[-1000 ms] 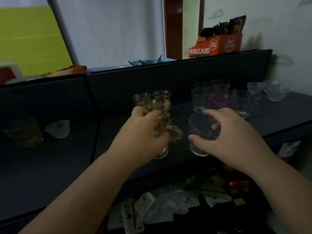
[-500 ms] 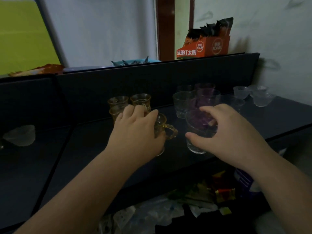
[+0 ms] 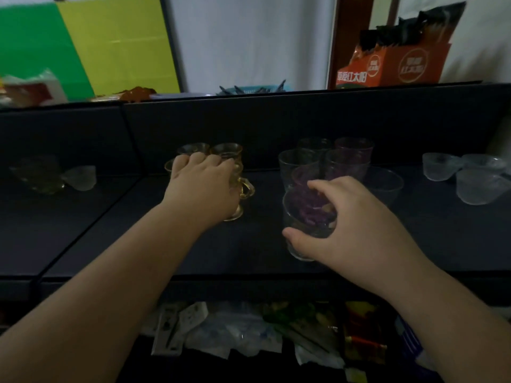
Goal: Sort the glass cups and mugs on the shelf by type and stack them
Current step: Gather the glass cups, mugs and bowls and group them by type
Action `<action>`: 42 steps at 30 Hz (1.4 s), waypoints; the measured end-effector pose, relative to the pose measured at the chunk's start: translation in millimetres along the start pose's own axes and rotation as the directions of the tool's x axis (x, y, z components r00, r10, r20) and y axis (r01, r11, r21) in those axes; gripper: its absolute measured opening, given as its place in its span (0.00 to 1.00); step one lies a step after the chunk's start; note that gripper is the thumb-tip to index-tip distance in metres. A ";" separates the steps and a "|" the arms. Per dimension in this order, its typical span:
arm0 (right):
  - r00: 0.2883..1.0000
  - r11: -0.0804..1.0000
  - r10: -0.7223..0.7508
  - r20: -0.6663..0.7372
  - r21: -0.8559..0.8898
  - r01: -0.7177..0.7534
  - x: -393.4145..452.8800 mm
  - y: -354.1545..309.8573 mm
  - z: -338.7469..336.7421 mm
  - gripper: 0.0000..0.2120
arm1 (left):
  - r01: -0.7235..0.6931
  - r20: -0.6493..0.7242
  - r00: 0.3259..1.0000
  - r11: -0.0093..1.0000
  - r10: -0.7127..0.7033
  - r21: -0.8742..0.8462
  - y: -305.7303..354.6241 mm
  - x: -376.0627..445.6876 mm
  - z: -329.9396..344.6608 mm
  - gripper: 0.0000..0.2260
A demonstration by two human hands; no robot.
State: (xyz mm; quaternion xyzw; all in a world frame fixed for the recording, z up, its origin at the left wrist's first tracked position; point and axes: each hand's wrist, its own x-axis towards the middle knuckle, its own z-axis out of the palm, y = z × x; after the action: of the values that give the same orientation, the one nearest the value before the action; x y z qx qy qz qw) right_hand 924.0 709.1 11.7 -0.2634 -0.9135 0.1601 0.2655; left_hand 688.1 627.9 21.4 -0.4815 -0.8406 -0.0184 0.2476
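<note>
Dim room, with a long dark shelf running across and a raised back panel behind it. Up on that panel, well beyond the right hand, sits an orange box. Right hand is curled round a clear tumbler, thumb on the near side, fingers over the rim; purple shows through the glass. Just past that hand is a cluster of clear and purple tumblers, and farther out to its right some frosted little cups. Left hand is wrapped over an amber mug, handle poking out toward the right hand, foot on the shelf. More amber mugs sit right at its fingertips, and a frosted cup is well off to its left
</note>
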 end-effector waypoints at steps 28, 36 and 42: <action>0.964 0.978 0.193 -0.184 -0.037 -0.203 -46.2 42.4 -35.0 0.43 | -0.272 -0.087 0.961 0.859 0.261 -0.434 88.7 -19.2 -29.7 0.31; 0.953 0.976 0.203 -0.227 -0.034 -0.216 -43.8 109.5 -81.0 0.42 | -0.216 -0.097 0.976 0.864 0.193 -0.454 149.9 -5.2 -47.8 0.32; 0.964 0.976 0.162 -0.213 -0.108 -0.188 -8.6 167.5 -102.6 0.42 | -0.130 -0.066 0.991 0.897 0.113 -0.423 186.0 -2.2 -53.5 0.32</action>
State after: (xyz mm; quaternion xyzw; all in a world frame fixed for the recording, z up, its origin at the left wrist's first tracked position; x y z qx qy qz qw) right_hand 1054.9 855.5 18.7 -0.3744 -0.8630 0.0969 0.3250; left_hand 862.5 711.4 28.7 -0.5750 -0.7794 -0.1956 0.1537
